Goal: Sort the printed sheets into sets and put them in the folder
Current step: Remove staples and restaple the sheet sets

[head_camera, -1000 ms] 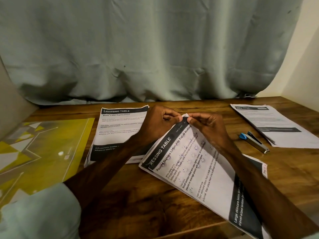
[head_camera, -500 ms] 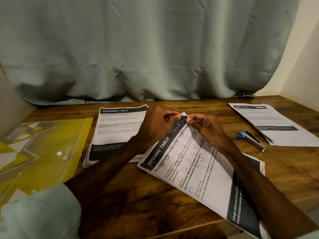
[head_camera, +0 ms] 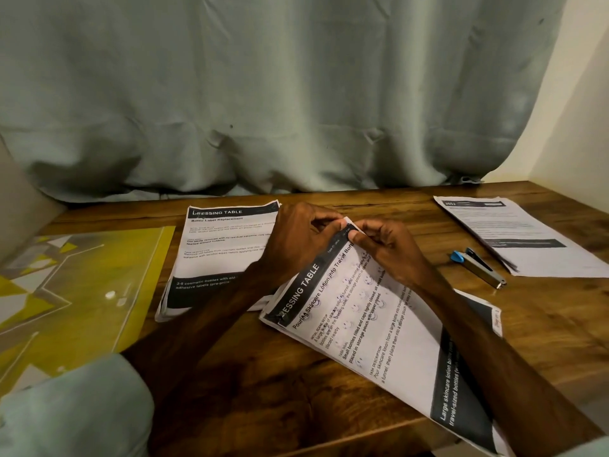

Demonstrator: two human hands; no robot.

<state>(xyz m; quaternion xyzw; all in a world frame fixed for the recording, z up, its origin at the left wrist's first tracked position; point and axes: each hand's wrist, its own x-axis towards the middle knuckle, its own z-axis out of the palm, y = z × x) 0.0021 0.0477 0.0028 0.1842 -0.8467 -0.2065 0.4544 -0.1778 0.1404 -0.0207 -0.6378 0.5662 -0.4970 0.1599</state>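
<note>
At the far corner of the diagonally laid printed set (head_camera: 379,324), paper is pinched by the left hand (head_camera: 303,239) and right hand (head_camera: 389,252); the stapler (head_camera: 478,265) lies nearer the right.

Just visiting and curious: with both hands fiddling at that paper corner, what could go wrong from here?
Both the left hand and right hand pinch one corner of the middle sheets; thin paper might crease or tear. That set's lower end reaches the table edge and could slip off. It also overlaps the left pile, so sets might mix.
</note>
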